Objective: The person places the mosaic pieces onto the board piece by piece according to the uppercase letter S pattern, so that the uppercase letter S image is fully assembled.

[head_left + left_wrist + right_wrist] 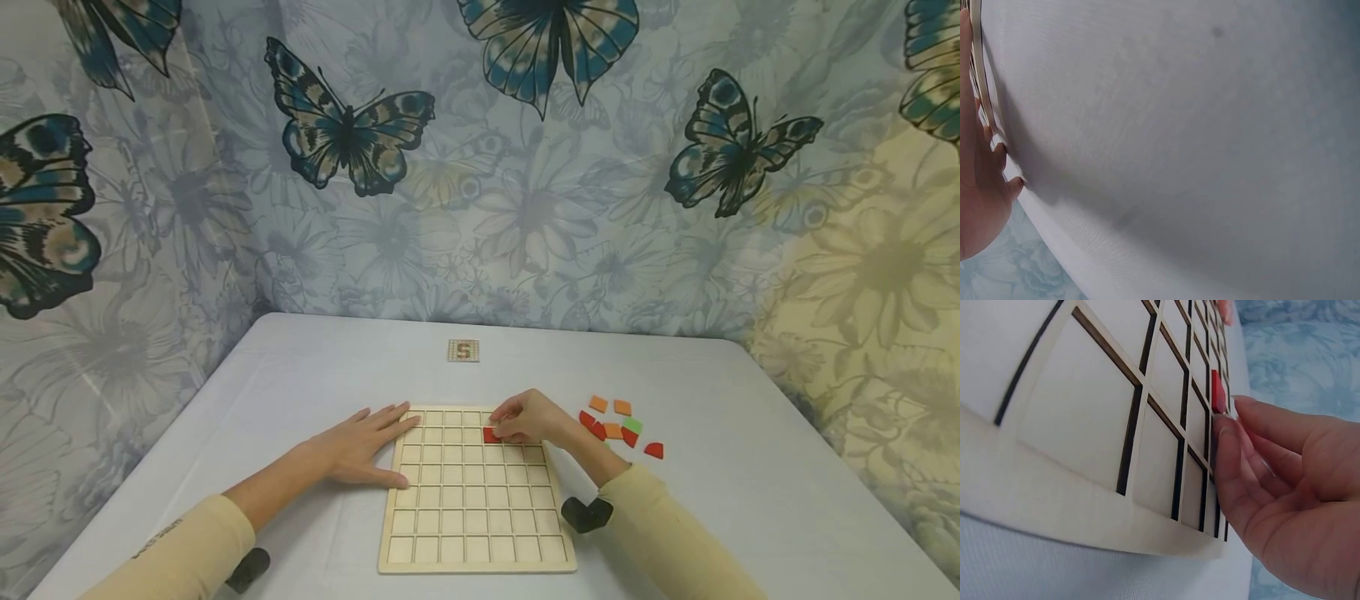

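Note:
A pale wooden grid board [453, 498] lies on the white table. My left hand [365, 446] rests with spread fingers on the board's left edge; in the left wrist view only part of that hand [985, 194] shows. Over the board's upper right cells, my right hand [529, 417] has its thumb and fingers curled at a red tile [490, 435], which it pinches by the near side. Seen from the right wrist, the red tile [1217, 392] sits at the tips of the right hand [1291, 475], low in the grid. The fingers hide part of it.
Right of the board lie loose pieces: orange squares [622, 407], red pieces [654, 451] and a green piece [632, 425]. A small card with a gridded figure [463, 351] lies at the back. Butterfly-patterned cloth [525, 208] hangs behind the table.

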Motion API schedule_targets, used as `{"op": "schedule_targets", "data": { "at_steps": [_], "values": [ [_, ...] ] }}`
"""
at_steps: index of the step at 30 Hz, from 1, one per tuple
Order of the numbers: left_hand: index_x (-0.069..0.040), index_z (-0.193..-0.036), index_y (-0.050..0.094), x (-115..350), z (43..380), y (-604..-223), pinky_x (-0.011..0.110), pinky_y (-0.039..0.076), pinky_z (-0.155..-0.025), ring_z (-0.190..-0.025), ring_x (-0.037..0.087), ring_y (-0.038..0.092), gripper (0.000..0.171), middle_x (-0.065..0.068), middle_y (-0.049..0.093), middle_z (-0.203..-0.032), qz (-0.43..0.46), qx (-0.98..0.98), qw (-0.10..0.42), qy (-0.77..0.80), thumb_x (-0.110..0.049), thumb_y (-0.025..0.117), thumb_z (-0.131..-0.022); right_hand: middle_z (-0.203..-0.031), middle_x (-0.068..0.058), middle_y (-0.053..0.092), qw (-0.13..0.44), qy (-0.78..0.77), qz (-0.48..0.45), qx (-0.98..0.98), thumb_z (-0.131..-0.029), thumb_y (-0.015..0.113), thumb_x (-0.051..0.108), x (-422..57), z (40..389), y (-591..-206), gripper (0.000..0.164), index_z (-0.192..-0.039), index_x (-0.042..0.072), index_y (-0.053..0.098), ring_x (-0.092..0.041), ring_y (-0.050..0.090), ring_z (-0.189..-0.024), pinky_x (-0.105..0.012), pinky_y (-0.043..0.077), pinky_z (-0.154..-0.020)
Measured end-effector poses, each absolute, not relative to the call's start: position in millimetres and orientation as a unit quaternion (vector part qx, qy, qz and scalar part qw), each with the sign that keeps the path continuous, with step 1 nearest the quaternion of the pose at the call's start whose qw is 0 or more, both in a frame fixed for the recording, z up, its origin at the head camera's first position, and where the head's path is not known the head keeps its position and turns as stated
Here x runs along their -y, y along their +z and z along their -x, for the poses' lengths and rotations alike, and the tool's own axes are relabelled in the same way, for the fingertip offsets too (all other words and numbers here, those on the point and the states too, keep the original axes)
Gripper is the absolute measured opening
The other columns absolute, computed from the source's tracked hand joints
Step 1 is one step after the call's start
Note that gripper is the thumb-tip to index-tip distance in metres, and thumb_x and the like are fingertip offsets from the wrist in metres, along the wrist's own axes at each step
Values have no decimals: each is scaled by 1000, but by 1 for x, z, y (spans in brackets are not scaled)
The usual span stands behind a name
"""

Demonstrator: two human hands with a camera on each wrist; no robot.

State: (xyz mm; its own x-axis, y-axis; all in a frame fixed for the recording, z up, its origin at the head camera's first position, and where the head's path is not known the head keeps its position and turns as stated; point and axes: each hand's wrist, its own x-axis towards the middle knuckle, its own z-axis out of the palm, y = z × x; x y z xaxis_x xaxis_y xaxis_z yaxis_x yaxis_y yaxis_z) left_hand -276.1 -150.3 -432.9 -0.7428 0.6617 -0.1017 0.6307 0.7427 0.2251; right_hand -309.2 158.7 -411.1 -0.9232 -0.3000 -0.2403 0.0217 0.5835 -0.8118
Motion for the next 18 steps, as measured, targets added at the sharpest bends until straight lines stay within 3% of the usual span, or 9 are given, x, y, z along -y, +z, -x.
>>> {"op": "schedule_targets", "data": {
  "at_steps": [4, 12, 18],
  "values": [
    [-16, -153, 23, 149, 277, -434, 57, 18, -108, -141, 31, 20, 97, 11, 15, -157, -348, -929, 90, 88, -76, 48, -81, -78, -6, 66, 180, -470, 99, -858, -87, 71, 10, -167, 309, -410, 16, -99, -1, 71, -16, 62, -67, -29, 54, -64],
    [-17, -153, 23, 149, 279, -435, 56, 17, -109, -141, 31, 19, 97, 10, 14, -158, -348, -929, 90, 87, -76, 47, -80, -101, -14, 66, 188, -554, 85, -806, -97, 57, 19, -197, 312, -402, 36, -121, -7, 60, -20, 63, -89, -33, 53, -81],
    [-17, -153, 22, 151, 277, -434, 57, 17, -109, -141, 32, 19, 96, 11, 14, -157, -347, -929, 93, 87, -74, 49, -81, -118, -25, 58, 181, -597, 82, -777, -100, 53, 20, -225, 309, -392, 45, -131, -12, 49, -33, 58, -109, -34, 49, -89]
  ]
}}
